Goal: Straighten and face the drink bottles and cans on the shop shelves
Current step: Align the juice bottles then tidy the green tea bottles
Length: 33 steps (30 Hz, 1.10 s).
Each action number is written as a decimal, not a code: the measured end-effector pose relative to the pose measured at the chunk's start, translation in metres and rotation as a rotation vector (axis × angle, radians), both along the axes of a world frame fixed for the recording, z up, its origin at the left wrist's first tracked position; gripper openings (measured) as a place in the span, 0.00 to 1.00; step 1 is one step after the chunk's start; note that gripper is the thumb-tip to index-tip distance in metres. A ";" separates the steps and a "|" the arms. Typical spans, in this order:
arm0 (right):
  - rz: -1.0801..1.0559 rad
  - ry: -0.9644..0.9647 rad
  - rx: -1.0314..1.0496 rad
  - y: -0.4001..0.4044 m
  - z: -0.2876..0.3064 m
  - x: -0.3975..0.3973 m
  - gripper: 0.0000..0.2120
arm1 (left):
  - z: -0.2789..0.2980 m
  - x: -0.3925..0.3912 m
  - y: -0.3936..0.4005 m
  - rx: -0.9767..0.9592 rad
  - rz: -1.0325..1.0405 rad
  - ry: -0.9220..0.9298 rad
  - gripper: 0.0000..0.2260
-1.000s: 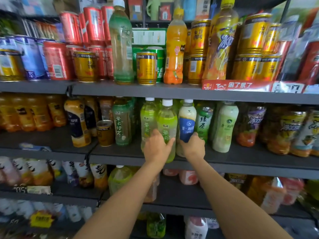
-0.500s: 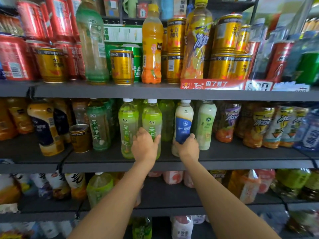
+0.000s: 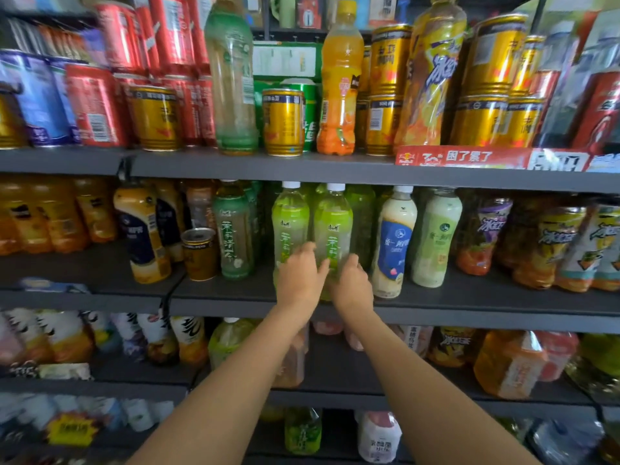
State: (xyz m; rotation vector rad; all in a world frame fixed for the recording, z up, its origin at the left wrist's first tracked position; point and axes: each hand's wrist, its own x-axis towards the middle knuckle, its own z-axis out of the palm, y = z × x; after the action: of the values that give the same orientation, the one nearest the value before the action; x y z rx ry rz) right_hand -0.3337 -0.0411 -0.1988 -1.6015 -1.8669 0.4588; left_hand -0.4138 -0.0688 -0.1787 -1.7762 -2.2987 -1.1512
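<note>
On the middle shelf [image 3: 469, 308], left of the white bottle [image 3: 394, 243], my right hand [image 3: 352, 283] has left that bottle. Now both hands, left hand [image 3: 298, 280] too, curl around one green tea bottle [image 3: 332, 229], ready to face it.

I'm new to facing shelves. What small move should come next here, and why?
Probably draw the green tea bottle forward to the shelf lip. The left hand and right hand both hold it low, and its label faces out.
</note>
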 end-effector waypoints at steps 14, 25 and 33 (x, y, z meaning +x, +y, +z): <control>-0.048 0.122 -0.132 0.024 0.004 -0.019 0.22 | -0.015 -0.040 0.006 -0.106 0.159 -0.325 0.21; -0.055 0.127 -0.046 0.011 0.003 0.005 0.25 | -0.014 -0.039 0.010 -0.127 0.158 -0.393 0.22; -0.063 0.125 -0.085 0.013 0.001 -0.018 0.24 | -0.023 -0.038 0.011 -0.052 0.184 -0.377 0.17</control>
State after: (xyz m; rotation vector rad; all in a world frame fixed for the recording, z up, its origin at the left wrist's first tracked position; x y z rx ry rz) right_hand -0.3521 -0.0281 -0.1982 -1.6423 -1.7201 0.6035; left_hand -0.4516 -0.0581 -0.2018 -1.4208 -2.6461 -1.5122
